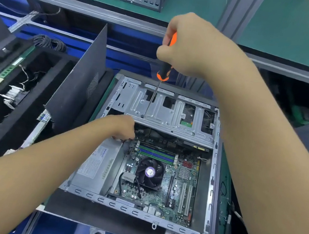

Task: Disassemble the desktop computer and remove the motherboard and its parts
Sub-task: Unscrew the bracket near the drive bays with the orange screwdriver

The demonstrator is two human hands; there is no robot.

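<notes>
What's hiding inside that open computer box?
A green motherboard with a round fan, coloured memory slots and a silver power supply. The metal drive cage covers whatever sits beneath it.

Right hand (191,45) grips the orange-black screwdriver (163,71), tip down on the drive cage (162,114); left hand (123,127) reaches inside the open case (215,167).

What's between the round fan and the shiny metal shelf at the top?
The head view shows green and blue memory slots between the fan and the metal drive cage where the screwdriver presses.
</notes>
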